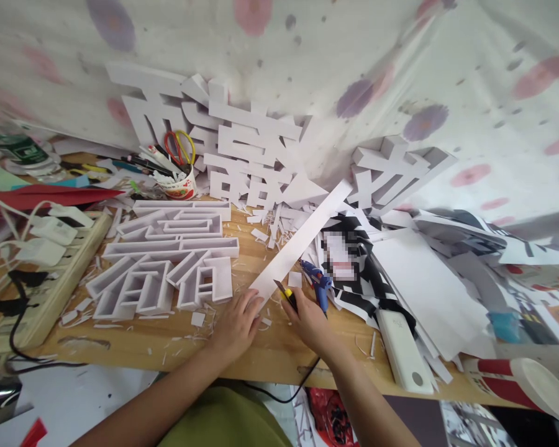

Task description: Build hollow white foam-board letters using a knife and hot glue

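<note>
Hands work at a cluttered table, the left [236, 318] pressing down the near end of a white strip [302, 239], the right [305, 318] gripping a craft knife [287, 295] beside it.

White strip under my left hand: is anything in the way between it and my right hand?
Nothing visible blocks the gap between the white strip and your right hand; only the knife you're holding reaches across. The blue glue gun lies off to the right.
</note>
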`<action>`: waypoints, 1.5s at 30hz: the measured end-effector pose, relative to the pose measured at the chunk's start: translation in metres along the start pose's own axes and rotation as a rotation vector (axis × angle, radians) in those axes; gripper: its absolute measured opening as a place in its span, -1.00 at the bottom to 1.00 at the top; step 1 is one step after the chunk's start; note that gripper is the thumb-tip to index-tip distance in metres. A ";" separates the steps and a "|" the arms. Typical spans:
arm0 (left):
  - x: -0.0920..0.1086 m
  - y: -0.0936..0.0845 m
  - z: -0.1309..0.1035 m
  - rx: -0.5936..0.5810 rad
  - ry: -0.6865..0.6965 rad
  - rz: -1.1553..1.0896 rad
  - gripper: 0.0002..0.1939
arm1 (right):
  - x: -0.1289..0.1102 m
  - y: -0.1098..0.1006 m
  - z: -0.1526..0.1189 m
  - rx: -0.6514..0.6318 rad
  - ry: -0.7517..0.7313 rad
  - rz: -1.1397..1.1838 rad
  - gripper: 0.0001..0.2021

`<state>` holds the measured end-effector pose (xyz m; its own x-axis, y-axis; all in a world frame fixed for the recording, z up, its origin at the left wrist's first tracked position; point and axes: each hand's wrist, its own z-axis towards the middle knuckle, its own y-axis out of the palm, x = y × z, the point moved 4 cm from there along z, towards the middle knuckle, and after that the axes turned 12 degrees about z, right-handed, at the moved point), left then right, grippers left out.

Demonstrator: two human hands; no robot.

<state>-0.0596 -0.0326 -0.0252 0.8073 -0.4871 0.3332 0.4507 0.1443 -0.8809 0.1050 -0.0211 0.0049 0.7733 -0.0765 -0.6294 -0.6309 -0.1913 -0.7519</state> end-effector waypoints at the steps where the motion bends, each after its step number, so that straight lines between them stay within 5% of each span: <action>1: -0.001 0.004 0.001 -0.001 0.011 0.023 -0.72 | -0.002 0.003 0.002 -0.012 0.003 -0.072 -0.89; 11: -0.003 0.023 0.003 -0.066 0.017 0.077 -0.62 | -0.023 0.027 0.028 -0.149 -0.122 -0.530 -0.84; 45: -0.005 0.034 -0.002 -0.018 0.016 0.142 -0.61 | -0.044 0.022 0.040 -0.376 -0.098 -0.667 -0.80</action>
<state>-0.0496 -0.0272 -0.0575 0.8560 -0.4769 0.1996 0.3256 0.1973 -0.9247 0.0540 0.0173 0.0080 0.9623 0.2553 -0.0942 0.0438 -0.4871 -0.8722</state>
